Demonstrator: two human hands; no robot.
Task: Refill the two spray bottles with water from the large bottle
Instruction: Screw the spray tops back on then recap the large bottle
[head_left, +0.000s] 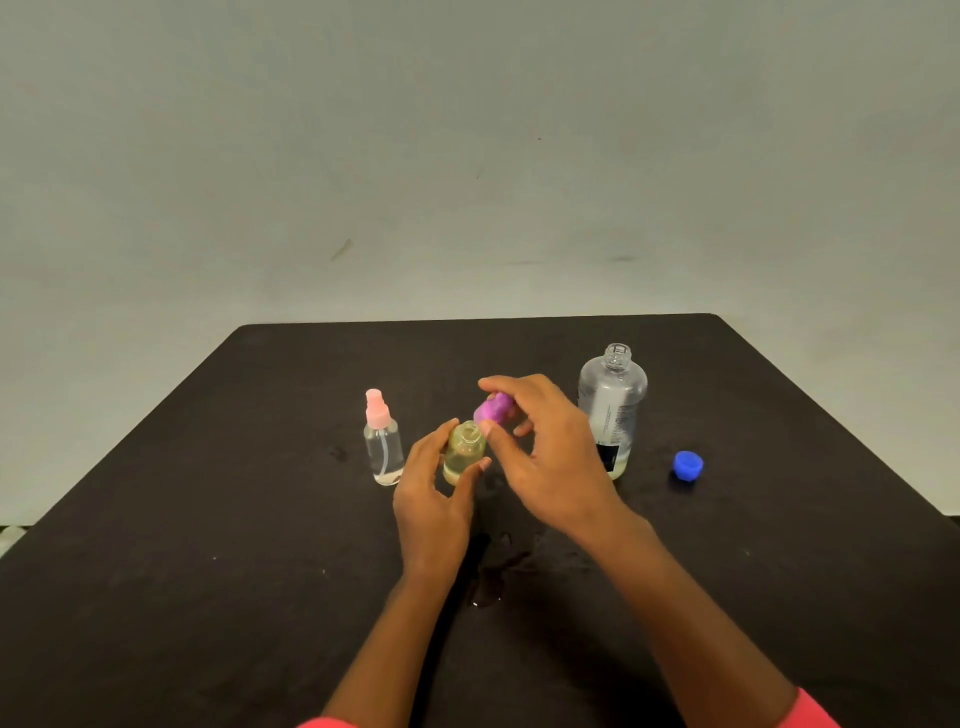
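A small yellowish spray bottle (464, 453) stands open-necked on the black table (208, 519), and my left hand (434, 496) grips its body. My right hand (540, 447) pinches the purple spray head (493, 408), tilted just above and right of the bottle's neck. A clear spray bottle with a pink head (383, 441) stands upright to the left, holding liquid. The large clear bottle (613, 405) stands uncapped to the right, partly behind my right hand. Its blue cap (688, 465) lies on the table further right.
A small puddle of spilled water (488, 587) glistens on the table between my forearms. A pale wall rises behind the table's far edge.
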